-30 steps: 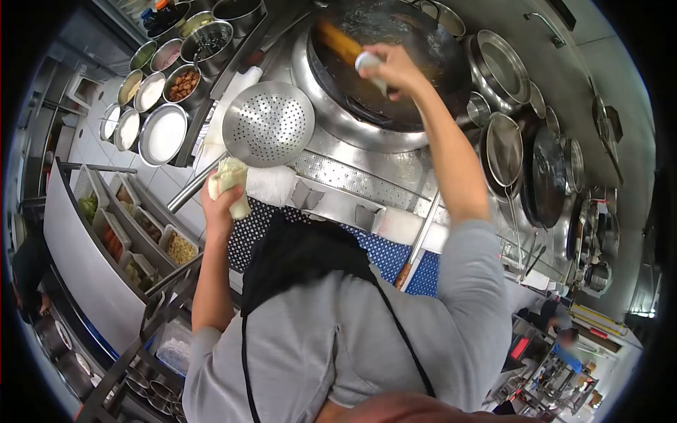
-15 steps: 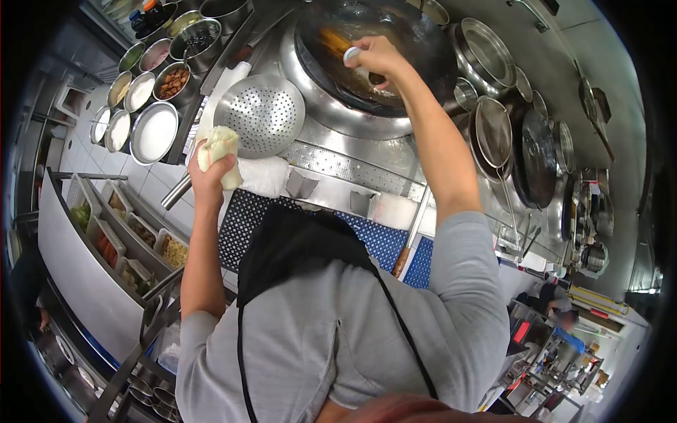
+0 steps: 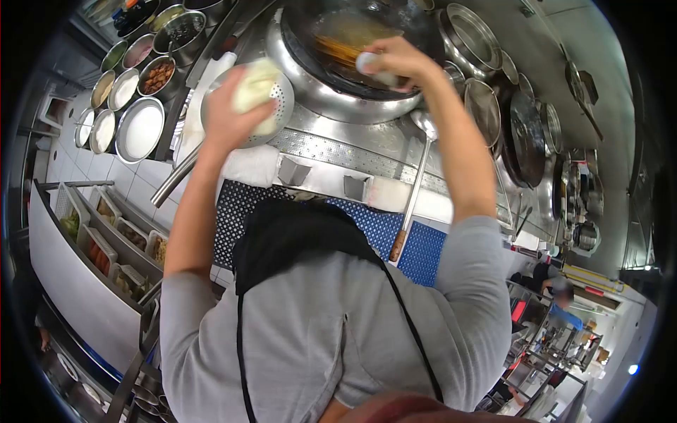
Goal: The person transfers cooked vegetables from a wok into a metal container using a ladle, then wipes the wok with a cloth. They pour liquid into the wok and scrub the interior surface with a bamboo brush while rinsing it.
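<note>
My left hand (image 3: pixel 229 113) is closed around a pale, folded cloth (image 3: pixel 257 88), held in front of the perforated strainer (image 3: pixel 283 106); both hand and cloth are blurred. Over the big dark wok (image 3: pixel 300 42), my right hand (image 3: pixel 403 62) grips what looks like a bamboo wok brush (image 3: pixel 338 51). Its thin yellow-brown bristles spread inside the wok, and a round white end shows by my fingers. Motion smears part of the grip. A long ladle (image 3: pixel 416 176) with a wooden handle end lies across the stove's front ledge, below my right forearm.
Steel pots of seasonings, including a wide bowl of white powder (image 3: pixel 139 130), stand at left. Below them is an open drawer (image 3: pixel 77 261) with food bins. Pans and a mesh strainer (image 3: pixel 482 109) crowd the right side. Another person (image 3: pixel 560 289) is in the background at right.
My left hand has moved up and forward with the cloth, from beside the strainer to over it. My right hand has shifted slightly right and down in view with the brush. More of the ladle shows.
</note>
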Demonstrator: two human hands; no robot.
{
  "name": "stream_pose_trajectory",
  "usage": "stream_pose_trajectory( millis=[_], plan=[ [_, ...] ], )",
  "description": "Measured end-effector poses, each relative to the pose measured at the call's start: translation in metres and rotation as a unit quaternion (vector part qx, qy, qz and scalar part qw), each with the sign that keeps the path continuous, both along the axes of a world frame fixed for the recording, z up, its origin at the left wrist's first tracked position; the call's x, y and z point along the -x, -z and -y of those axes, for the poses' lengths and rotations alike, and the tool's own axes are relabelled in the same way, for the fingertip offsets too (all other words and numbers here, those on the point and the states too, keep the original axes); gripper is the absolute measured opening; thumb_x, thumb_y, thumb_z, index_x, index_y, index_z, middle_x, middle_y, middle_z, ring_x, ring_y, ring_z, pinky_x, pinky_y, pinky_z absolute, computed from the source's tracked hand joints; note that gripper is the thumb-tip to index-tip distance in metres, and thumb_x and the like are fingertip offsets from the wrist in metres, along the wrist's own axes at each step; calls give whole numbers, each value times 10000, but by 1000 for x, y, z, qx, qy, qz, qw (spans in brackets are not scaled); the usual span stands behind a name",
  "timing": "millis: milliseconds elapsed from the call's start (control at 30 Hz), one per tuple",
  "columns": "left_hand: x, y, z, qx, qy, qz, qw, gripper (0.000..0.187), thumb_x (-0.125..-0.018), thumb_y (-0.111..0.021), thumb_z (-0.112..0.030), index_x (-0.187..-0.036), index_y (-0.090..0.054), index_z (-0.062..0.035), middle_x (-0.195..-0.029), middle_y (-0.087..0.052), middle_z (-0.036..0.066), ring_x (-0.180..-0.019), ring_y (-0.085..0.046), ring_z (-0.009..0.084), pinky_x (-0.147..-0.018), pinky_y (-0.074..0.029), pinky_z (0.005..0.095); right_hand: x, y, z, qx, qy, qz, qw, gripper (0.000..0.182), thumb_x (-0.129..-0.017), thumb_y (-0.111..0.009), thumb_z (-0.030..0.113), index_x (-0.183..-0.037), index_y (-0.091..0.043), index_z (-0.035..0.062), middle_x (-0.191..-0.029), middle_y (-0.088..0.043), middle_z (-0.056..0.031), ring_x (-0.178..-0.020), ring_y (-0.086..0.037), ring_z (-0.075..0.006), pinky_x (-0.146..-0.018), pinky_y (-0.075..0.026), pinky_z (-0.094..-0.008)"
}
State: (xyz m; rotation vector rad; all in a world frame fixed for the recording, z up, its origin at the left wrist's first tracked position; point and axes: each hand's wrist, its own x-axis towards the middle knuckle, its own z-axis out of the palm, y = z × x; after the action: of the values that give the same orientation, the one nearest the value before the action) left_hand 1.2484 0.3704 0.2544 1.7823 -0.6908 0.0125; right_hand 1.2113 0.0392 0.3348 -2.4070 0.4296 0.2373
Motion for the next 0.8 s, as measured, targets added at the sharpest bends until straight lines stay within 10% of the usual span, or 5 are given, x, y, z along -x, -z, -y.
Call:
stream_pose_trajectory(
  millis=[133,267,600,800],
  plan=[
    [-3,16,102,-57,85,254,962,543,-667,-784,-257,-1121,-600,-24,-987,-652,170,-960,-620,369,-861,-492,444,17,-2,-9,36,-42,-25,998,559,-692,-759,196,-1230,-660,84,-870,-682,-101,-612,-626,-186,-368,-449,-309],
    [-3,28,147,-137,107,242,955,484,-639,-753,-292,-990,-582,-6,-904,-658,231,-939,-616,400,-851,-490,455,81,-52,37,309,-153,-63,937,630,-646,-798,202,-1251,-649,104,-1089,-700,-207,-1020,-678,-360,-926,-518,-429],
    [-7,36,184,-199,144,192,950,421,-633,-742,-271,-924,-573,-18,-805,-663,230,-849,-645,392,-842,-461,447,-79,31,122,396,10,-24,918,324,-835,-681,255,-1113,-669,88,-1137,-693,-172,-1087,-657,-362,-919,-538,-457],
    [-5,11,170,-137,178,158,961,407,-641,-737,-249,-922,-572,-5,-810,-669,208,-836,-638,398,-809,-448,452,14,41,102,452,-90,-9,887,441,-813,-683,194,-1245,-600,162,-1008,-705,-213,-950,-695,-369,-821,-561,-475]
  ],
)
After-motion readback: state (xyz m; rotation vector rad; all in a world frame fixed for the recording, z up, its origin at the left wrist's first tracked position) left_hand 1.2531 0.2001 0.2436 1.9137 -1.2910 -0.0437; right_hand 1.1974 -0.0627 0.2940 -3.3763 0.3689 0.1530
